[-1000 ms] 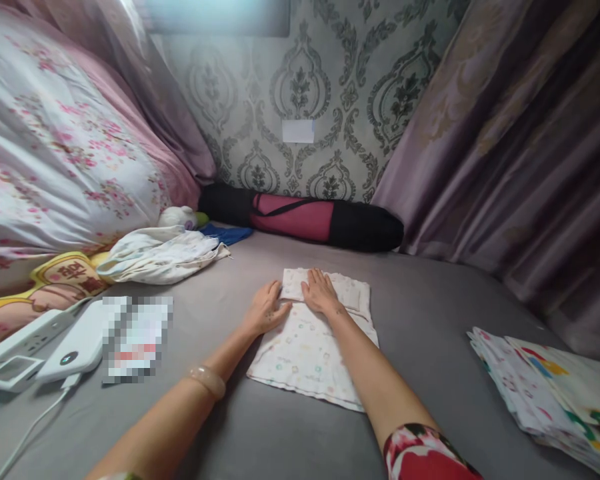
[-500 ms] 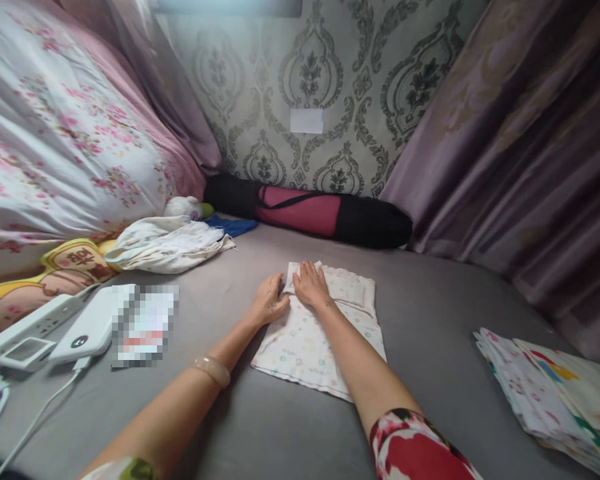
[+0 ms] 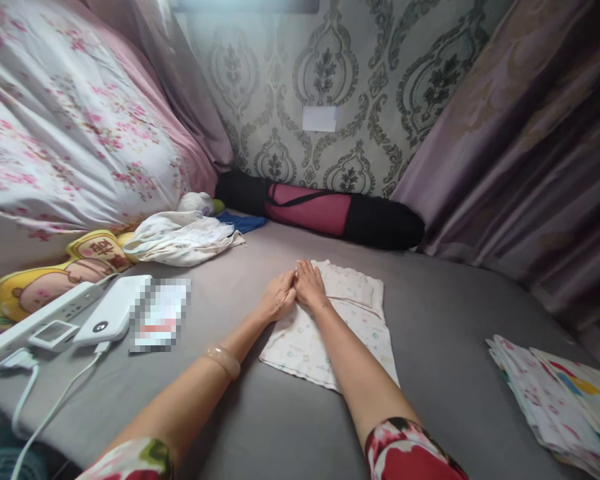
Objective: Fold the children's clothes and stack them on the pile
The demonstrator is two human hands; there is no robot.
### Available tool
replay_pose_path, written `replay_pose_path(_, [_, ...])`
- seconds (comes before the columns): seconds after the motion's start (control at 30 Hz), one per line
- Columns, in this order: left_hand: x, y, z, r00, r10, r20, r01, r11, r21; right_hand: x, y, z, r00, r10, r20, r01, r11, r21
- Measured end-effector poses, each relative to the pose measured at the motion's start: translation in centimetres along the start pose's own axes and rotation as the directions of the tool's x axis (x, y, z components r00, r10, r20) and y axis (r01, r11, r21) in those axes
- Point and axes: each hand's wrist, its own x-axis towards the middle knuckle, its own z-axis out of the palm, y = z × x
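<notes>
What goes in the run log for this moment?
left hand: flat on cloth | right hand: flat on cloth, beside left | cloth: on bed

The yellow cushion (image 3: 55, 277) at the left bears large red Chinese characters on a cream banner, too slanted to make out surely. The white power bank (image 3: 111, 311) shows a small round dark mark, its sign too small to read.

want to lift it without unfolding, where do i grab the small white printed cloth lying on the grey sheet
Pinch the small white printed cloth at its far folded band, from above at both ends. It lies flat, and the left hand and right hand already rest at the band's left end.
</notes>
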Motion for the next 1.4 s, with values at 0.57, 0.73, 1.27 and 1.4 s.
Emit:
replay_pose_path(0.57, [-0.4, 0.0, 0.1, 0.963, 0.048, 0.263, -0.123, 0.954, 0.275, -6.2, 8.7, -3.1, 0.987, 0.159, -0.037, -0.161, 0.985, -0.062])
replay_pose_path(0.73, [-0.3, 0.0, 0.0, 0.957, 0.045, 0.288, -0.134, 0.946, 0.295, -6.7, 10.2, -4.0, 0.964, 0.254, -0.079, -0.26, 0.961, -0.091])
replay_pose_path(1.27, [-0.1, -0.3, -0.1, 0.96, 0.091, 0.267, -0.169, 0.944, 0.285, -9.1, 14.9, -4.0, 0.963, 0.249, -0.1, -0.254, 0.967, -0.037])
replay_pose_path(1.4, [-0.1, -0.8, -0.1, 0.971, 0.11, 0.211, -0.156, 0.963, 0.218, -11.5, 15.1, -4.0, 0.985, 0.15, -0.086, -0.151, 0.989, -0.002])
